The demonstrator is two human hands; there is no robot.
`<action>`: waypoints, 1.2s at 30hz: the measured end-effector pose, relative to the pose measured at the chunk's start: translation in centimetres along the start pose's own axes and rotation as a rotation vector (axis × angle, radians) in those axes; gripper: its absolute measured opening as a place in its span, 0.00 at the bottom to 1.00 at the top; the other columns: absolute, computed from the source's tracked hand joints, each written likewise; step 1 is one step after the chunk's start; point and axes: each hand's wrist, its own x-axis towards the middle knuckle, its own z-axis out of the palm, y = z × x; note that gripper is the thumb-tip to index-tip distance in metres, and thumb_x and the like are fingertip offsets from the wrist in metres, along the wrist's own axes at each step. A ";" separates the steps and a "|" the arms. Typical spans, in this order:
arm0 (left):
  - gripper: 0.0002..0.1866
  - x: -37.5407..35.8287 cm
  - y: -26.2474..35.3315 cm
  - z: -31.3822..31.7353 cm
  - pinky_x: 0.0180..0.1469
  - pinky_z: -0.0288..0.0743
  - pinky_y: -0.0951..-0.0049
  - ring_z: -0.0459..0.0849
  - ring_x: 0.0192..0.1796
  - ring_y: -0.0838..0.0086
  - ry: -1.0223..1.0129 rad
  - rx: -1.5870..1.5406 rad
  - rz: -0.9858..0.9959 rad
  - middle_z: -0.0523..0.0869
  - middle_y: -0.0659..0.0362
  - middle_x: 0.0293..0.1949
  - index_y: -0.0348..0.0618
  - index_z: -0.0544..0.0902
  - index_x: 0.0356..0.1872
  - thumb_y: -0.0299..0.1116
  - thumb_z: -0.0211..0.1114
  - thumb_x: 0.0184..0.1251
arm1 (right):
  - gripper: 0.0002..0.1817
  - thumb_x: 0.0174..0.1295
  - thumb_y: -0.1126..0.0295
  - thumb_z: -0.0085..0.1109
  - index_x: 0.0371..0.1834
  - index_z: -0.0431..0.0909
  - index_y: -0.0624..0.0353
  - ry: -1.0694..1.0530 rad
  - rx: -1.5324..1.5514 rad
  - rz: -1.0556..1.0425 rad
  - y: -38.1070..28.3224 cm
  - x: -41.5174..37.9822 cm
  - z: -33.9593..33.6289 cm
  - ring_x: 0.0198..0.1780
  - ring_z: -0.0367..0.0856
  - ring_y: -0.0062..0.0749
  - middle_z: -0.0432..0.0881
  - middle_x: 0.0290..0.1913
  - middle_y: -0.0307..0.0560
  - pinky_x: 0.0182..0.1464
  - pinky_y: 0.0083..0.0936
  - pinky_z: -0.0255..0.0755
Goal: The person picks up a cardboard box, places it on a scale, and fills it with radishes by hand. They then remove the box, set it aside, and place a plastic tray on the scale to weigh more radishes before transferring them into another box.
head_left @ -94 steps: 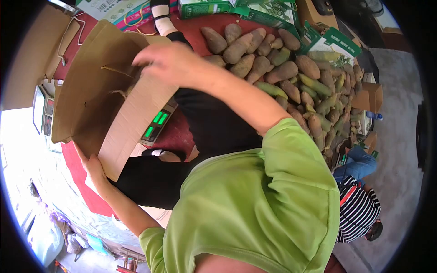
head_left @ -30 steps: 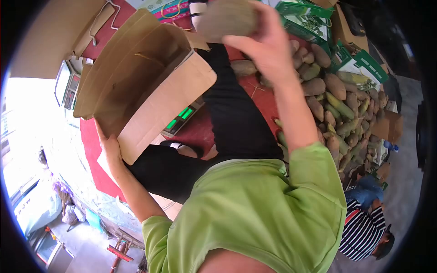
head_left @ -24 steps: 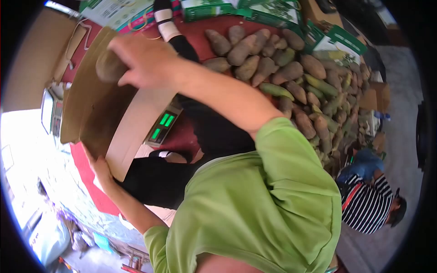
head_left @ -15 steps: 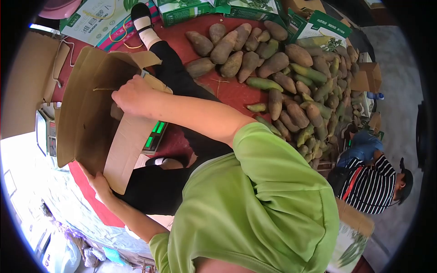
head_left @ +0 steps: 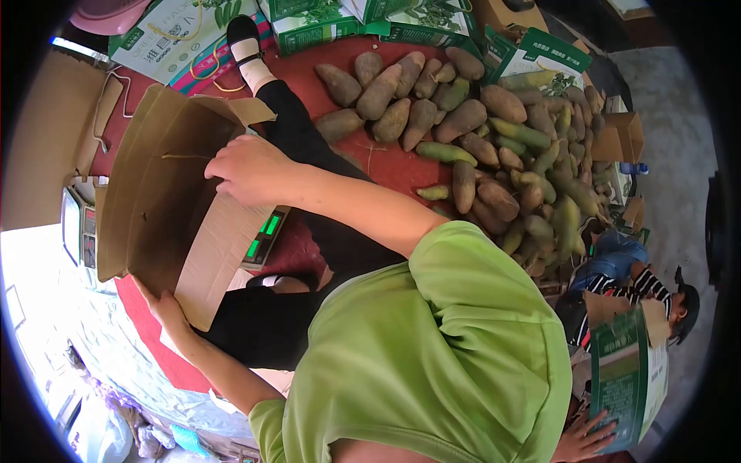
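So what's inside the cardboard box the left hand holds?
Brown inner walls and a thin pale strip show. The near flap and right hand hide the bottom; any contents there can't be seen.

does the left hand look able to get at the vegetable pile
Probably not: the left hand is on the cardboard box, and the right arm crosses between that hand and the vegetable pile.

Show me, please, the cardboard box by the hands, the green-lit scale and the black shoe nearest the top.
Cardboard box (head_left: 222, 258): head view, on its near flap.
Green-lit scale (head_left: 262, 238): head view, on its display panel.
Black shoe (head_left: 243, 30): head view, on its toe.
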 end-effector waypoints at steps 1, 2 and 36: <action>0.43 -0.1 0.3 0.1 0.71 0.57 0.66 0.65 0.71 0.56 -0.005 0.008 0.007 0.65 0.47 0.70 0.49 0.56 0.75 0.14 0.43 0.51 | 0.11 0.55 0.65 0.62 0.41 0.81 0.55 0.062 0.014 0.010 -0.1 -0.1 -0.5 0.45 0.80 0.42 0.83 0.37 0.46 0.53 0.38 0.68; 0.43 -0.3 0.7 0.1 0.71 0.57 0.66 0.65 0.71 0.56 -0.013 0.006 0.008 0.65 0.47 0.70 0.49 0.56 0.75 0.14 0.43 0.51 | 0.11 0.55 0.66 0.62 0.40 0.81 0.56 0.123 0.027 0.026 -0.2 -0.4 -0.9 0.45 0.79 0.43 0.83 0.38 0.45 0.53 0.38 0.69; 0.43 0.5 0.0 0.0 0.66 0.64 0.68 0.72 0.67 0.58 0.067 0.081 -0.081 0.70 0.46 0.67 0.55 0.58 0.74 0.15 0.47 0.51 | 0.18 0.67 0.59 0.48 0.57 0.70 0.50 -0.825 -1.042 1.287 15.1 -44.7 -10.6 0.68 0.66 0.38 0.72 0.64 0.40 0.67 0.53 0.54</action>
